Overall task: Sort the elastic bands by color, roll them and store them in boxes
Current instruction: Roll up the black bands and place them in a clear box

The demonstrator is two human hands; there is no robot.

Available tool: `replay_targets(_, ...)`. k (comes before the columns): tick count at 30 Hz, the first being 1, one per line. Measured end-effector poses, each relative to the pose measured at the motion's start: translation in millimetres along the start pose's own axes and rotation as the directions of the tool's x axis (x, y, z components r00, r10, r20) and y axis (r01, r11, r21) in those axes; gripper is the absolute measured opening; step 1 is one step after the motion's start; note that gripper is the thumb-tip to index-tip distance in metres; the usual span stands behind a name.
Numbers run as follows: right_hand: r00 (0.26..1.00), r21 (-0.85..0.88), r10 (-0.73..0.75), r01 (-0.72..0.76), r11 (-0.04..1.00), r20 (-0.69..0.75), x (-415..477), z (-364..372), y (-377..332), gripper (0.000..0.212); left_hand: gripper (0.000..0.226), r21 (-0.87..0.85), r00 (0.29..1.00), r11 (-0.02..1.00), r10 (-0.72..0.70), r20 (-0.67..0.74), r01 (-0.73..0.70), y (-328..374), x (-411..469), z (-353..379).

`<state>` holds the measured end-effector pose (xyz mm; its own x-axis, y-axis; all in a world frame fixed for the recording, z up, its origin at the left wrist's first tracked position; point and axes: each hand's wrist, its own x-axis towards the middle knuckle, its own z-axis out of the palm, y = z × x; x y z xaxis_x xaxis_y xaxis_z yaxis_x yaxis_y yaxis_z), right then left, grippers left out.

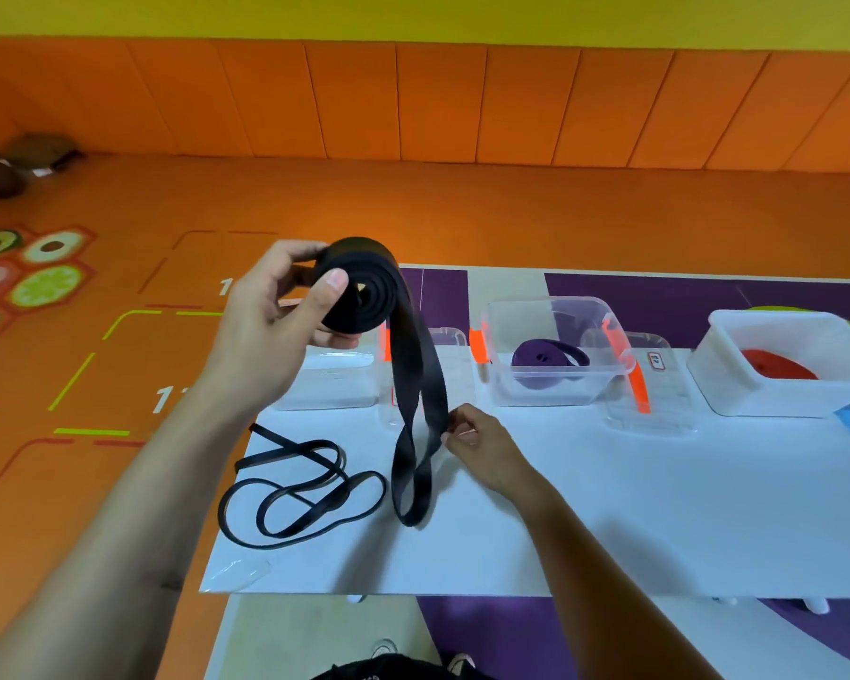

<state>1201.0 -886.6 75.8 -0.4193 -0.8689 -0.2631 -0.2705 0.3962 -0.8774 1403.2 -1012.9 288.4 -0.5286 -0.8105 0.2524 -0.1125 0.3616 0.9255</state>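
At the table's near edge (462,571), a thin black band (295,498) is lying loose. Above it, a wide black band (364,292) is being rolled: its coil is being clamped in the left hand (276,326), its hanging tail pinched by the right hand (477,444). If tension is lost, the coil is likely to spring open.

We see a wide black band (415,385), half rolled into a coil, its tail looping down to the table's middle. A thin black band (295,488) lies tangled near the left edge. Along the far edge, a purple roll (545,368) sits in a clear box (555,355), a red roll (778,368) in a white box (781,368).
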Motion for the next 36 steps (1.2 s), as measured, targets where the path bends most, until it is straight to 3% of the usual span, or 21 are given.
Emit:
replay_targets(3,0.996,0.097,0.087,-0.087,0.991,0.008,2,24,3,0.014,0.028,-0.075,1.000,0.997,-0.022,-0.003,0.022,6,-2,2)
replay_targets(5,0.990,0.162,0.139,-0.138,0.977,0.003,3,40,6,0.029,0.029,-0.110,1.000,0.994,-0.025,-0.015,0.023,13,0,-2)
replay_targets(9,0.968,0.048,0.220,-0.216,0.975,-0.118,10,60,14,0.059,0.030,-0.075,0.999,0.997,0.026,-0.023,-0.028,24,5,-15)
replay_targets(12,0.941,0.084,0.326,-0.319,0.944,-0.087,21,67,20,0.040,0.027,-0.076,0.998,0.997,0.029,-0.063,-0.034,27,8,-23)
replay_targets(16,0.895,0.417,0.446,-0.402,0.815,-0.008,30,79,36,0.010,0.031,-0.049,0.993,0.999,0.010,-0.114,-0.015,23,11,-29)
replay_targets(20,0.859,0.512,0.513,-0.440,0.738,-0.001,25,80,57,0.016,0.038,-0.042,0.988,0.999,-0.028,-0.151,0.021,15,8,-34)
replay_targets(25,0.884,0.663,0.390,-0.455,0.595,0.257,12,84,60,0.020,0.040,-0.092,0.983,0.993,-0.082,-0.163,0.068,7,2,-35)
replay_targets(29,0.872,0.539,0.383,-0.489,0.685,0.305,21,105,54,0.029,0.035,-0.112,0.984,0.991,-0.093,-0.155,0.076,9,-3,-34)
replay_targets(33,0.877,0.394,0.379,-0.473,0.788,0.296,29,125,49,0.016,0.031,-0.091,0.984,0.993,-0.083,-0.156,0.070,11,-5,-39)
replay_targets(36,0.871,0.364,0.410,-0.487,0.794,0.270,28,135,48,0.010,0.031,-0.095,0.982,0.994,-0.075,-0.172,0.060,11,-7,-45)
